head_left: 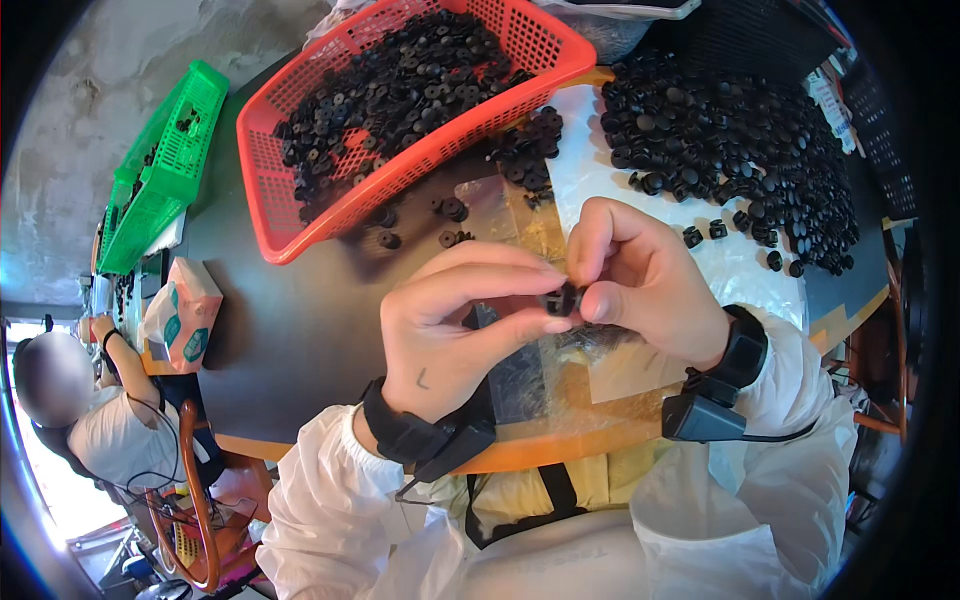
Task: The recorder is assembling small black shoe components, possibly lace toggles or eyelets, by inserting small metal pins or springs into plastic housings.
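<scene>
In front of my chest, over the near part of the table, both hands meet at a small black plastic part (560, 299). My left hand (435, 325) pinches it from the left between thumb and fingertips. My right hand (660, 285) closes on its right side with thumb and forefinger. The fingertips partly cover the part, so I cannot tell whether it is one piece or two joined. Beyond my right hand, many round-headed black plastic caps (720, 150) lie heaped on a white sheet (580, 185). Ahead, a red basket (425, 165) holds many black disc-shaped pieces (400, 90).
Loose black pieces (452, 208) lie beside the basket on the dark table (300, 350). Clear plastic film (520, 385) covers the near edge. To the left are a tissue pack (190, 315), a green basket (160, 190) and a seated person (115, 440) at work.
</scene>
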`<state>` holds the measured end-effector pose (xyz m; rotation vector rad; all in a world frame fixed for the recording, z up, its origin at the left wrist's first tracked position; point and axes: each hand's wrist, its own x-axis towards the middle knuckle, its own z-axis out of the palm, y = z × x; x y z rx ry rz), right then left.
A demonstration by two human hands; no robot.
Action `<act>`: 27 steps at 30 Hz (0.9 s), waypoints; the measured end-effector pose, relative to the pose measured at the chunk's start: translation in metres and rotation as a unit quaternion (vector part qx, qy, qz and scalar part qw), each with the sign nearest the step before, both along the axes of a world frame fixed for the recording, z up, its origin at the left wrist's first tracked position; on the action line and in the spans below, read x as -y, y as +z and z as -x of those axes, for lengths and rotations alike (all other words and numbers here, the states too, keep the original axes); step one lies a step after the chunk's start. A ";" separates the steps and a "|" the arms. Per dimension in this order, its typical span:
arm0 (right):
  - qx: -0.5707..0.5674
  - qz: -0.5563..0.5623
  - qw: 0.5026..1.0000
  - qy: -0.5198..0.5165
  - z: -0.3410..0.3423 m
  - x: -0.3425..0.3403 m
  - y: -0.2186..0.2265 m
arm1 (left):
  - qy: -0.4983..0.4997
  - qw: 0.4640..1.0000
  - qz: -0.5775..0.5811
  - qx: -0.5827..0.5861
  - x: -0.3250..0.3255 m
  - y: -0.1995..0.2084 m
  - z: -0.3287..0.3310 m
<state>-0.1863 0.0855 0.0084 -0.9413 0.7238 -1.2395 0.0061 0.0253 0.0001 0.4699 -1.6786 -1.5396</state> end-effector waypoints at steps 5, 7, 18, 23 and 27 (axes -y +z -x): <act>-0.002 -0.029 0.998 0.061 0.000 0.000 0.001 | -0.002 0.998 0.052 0.022 0.002 0.003 -0.002; -0.017 -0.034 0.996 0.079 0.000 0.000 0.000 | 0.023 0.988 0.146 0.055 0.003 0.005 -0.002; -0.017 -0.053 0.993 0.100 0.007 -0.003 0.001 | 0.070 0.959 0.257 0.093 0.001 0.014 0.000; -0.045 -0.050 0.994 0.091 0.008 -0.001 0.001 | 0.077 0.938 0.325 0.091 0.001 0.014 0.001; -0.073 0.001 0.992 0.108 0.009 0.000 -0.005 | 0.053 0.950 0.301 0.070 0.002 0.013 -0.002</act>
